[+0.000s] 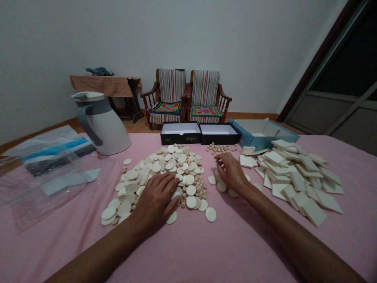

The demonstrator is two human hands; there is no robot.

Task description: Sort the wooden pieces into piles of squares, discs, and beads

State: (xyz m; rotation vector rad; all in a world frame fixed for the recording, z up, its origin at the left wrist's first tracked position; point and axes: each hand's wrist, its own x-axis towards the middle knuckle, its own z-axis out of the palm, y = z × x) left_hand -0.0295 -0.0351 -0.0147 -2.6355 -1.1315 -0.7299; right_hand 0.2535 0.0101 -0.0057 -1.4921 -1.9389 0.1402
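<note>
Sorting apparently well begun, far from finished. Already parted into kinds: white round discs (165,169) heaped at centre of the frame, white square tiles (297,177) piled at right, a small cluster of tan beads (221,148) at upper centre. Still mixed: more small tan pieces scattered through the right and lower edge of the disc heap, and a few stray discs lying apart toward lower centre and under the right hand. Two black boxes (200,133) and a blue box (259,135) standing open along the far edge of the bench (206,251), seemingly with nothing put inside yet, though interiors only partly in view.

Left hand (157,200) at lower centre, flat and spread, palm down on the near edge of the disc heap, touching discs, gripping nothing visible. Right hand (231,171) right of centre, fingers curled downward over a few loose discs, fingertips toward the bead cluster just beyond; cannot tell whether something is pinched underneath. Tiles just beside the right hand, untouched.

Elsewhere: white jug (101,125) at upper left, clear plastic bags (47,165) at left, two striped chairs (185,98) behind.
</note>
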